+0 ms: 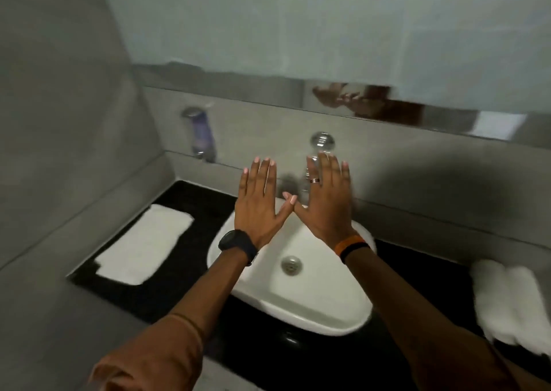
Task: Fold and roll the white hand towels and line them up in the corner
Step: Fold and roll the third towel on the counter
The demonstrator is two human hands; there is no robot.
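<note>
While nothing is held: both hands are kept flat and open above the sink point(298, 295), thumbs touching.
Left hand point(258, 203): empty, fingers spread.
Right hand point(325, 200): empty too.
Towel point(143, 247): flat on the counter point(185, 298), in the left corner.
Rolls point(512, 301): probably two, at the right edge, blurred.
Next step: the towel should be taken by its corners.
Obstacles: tap point(320, 143) and sink between the two sides.

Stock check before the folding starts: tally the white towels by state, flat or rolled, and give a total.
Flat folded towel, left of the basin: 1
Rolled towels, side by side at the right edge: 2, as far as the blur shows
Total: 3
</note>
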